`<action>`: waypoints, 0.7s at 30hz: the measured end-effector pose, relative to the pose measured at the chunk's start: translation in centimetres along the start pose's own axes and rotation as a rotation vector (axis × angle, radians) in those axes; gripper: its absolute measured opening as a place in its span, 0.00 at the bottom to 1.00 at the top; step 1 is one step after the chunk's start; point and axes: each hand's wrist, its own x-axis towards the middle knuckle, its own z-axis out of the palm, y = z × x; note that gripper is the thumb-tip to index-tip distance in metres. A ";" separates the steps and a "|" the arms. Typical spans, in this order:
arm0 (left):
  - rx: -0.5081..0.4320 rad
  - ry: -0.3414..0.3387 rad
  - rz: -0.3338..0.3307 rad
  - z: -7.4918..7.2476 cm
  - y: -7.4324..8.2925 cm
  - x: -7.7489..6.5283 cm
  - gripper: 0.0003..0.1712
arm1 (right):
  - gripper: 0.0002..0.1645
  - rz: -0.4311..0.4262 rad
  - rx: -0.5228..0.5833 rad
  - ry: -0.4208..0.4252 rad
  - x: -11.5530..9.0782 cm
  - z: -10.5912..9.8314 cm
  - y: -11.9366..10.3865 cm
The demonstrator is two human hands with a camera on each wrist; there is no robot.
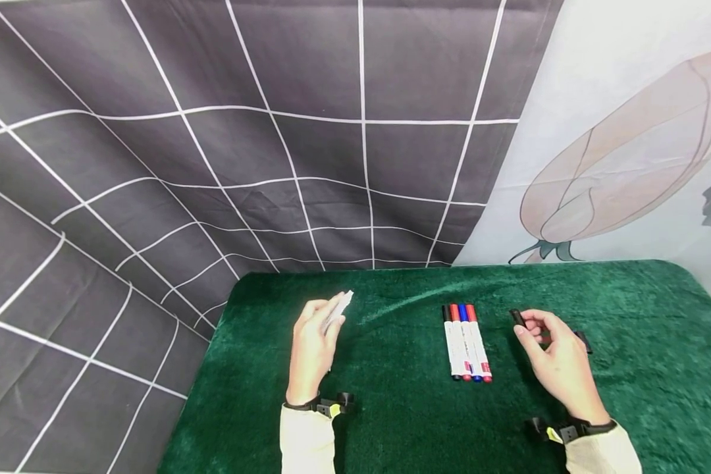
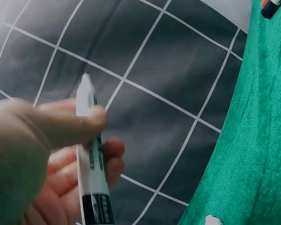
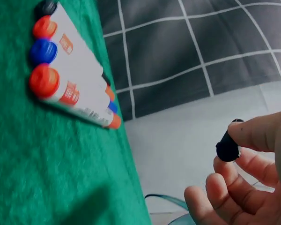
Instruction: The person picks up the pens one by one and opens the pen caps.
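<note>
My left hand [image 1: 313, 343] grips a white marker [image 2: 86, 171] with a black end. In the left wrist view its bare tip points upward past the thumb, with no cap on it. Across the table, my right hand [image 1: 559, 359] pinches a small black marker cap [image 3: 228, 149] between thumb and fingers, off the cloth. Between the hands lies a row of white markers [image 1: 467, 345], side by side on the green cloth. Their caps run black, red, blue, red from left to right.
Green plush cloth [image 1: 391, 415] covers the table. A dark object [image 1: 584, 342] lies behind my right hand, mostly hidden. Below my left hand a small white thing [image 2: 213, 220] shows on the cloth, too little to identify. A grey grid curtain [image 1: 314, 151] hangs behind the table.
</note>
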 end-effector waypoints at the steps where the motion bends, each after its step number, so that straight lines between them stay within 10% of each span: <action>1: 0.010 0.025 -0.019 0.0 -0.1 0.0 0.25 | 0.13 0.007 -0.007 0.005 0.0 0.0 0.2; 14: 0.083 0.194 -0.398 -0.2 -0.6 0.1 0.15 | 0.16 0.204 -0.109 0.008 0.6 -1.7 3.0; 21: 0.164 0.211 -0.488 0.1 -1.3 -0.3 0.11 | 0.17 0.289 -0.128 0.018 0.6 -2.0 4.1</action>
